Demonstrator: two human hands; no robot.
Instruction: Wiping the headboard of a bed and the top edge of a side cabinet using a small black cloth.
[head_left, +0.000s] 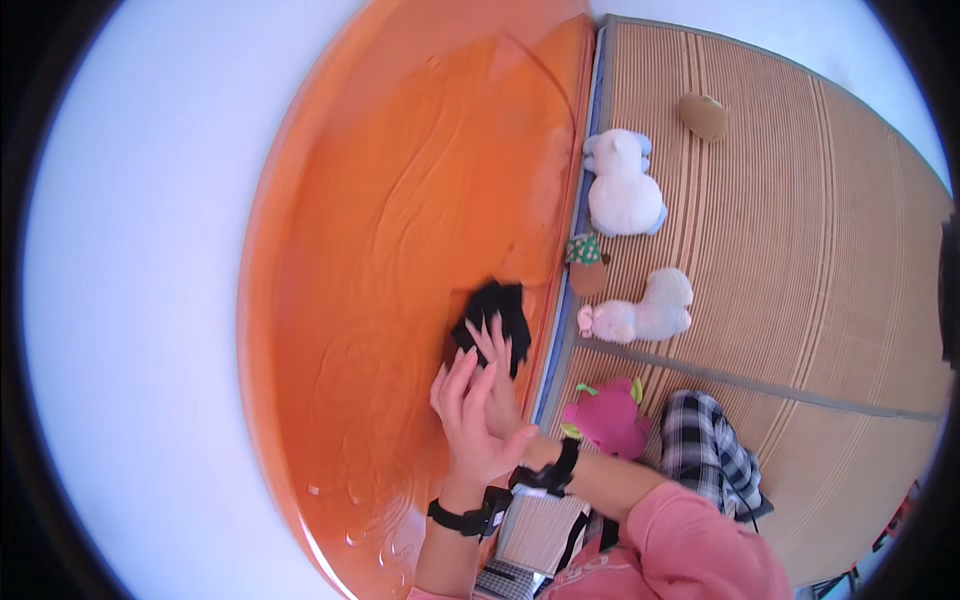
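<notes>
A crumpled black cloth (491, 319) lies on a glossy orange panel with wood-like grain (375, 247). On the cloth's near part rests my right hand (496, 375), fingers spread and no clear grip visible. My left hand (465, 420) is at the near side of the cloth, fingers apart and holding nothing, overlapping the right hand and partly hiding it. Whether the two hands touch cannot be told. Both wrists wear black straps with small devices, the left strap (461, 519) and the right strap (551, 471).
Plush toys lie on the striped woven mat (765, 225) to the right: a white one (622, 187), a brown one with green patterned cloth (585, 270), a pale one (637, 311), a magenta one (611, 420) and a tan one (703, 118). Plaid fabric (694, 435) is near my right arm.
</notes>
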